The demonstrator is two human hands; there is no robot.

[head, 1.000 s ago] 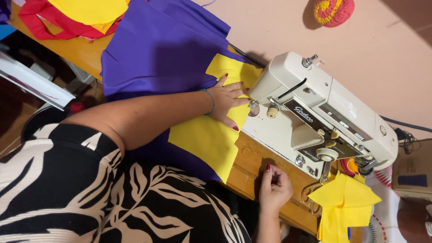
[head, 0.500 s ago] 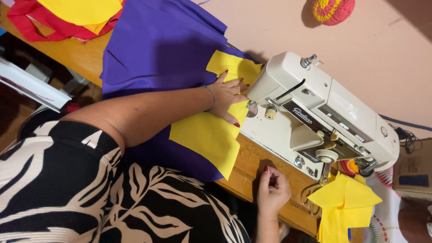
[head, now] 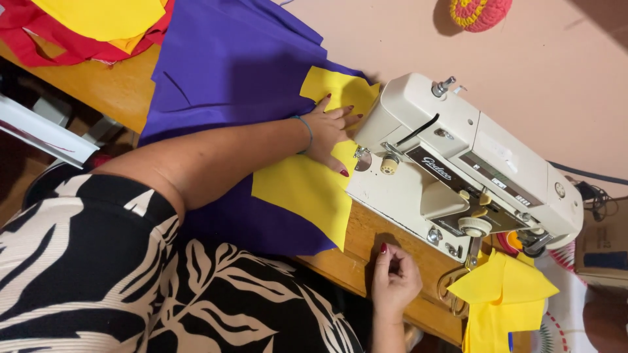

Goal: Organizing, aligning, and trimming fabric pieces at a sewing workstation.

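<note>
While red cloth (head: pixel 46 36) and a yellow piece (head: pixel 98 16) lie bunched at the far left of the wooden table (head: pixel 111 91), the work itself sits further right. Purple cloth (head: pixel 229 59) is spread wide over the table w/ a yellow panel (head: pixel 304 189) laid on top of it. Left hand (head: pixel 330 127) lies flat on that yellow panel, fingers spread and loose, not gripping, pressing it down right beside the needle end of the white sewing machine (head: pixel 458 163). Yellow panel's top edge reaches under the machine head; its lower part hangs toward the table's near edge.

Right hand (head: pixel 396 278) is at the table's front edge below the machine, fingers curled in, thumb against them; can't tell if it pinches anything. More yellow cloth (head: pixel 500 297) droops off the right end.

Judging progress: panel is placed and lined up at the needle, but no finished seam is visible on it, so the stitching looks mostly still to do. Needle area too small to confirm.
</note>
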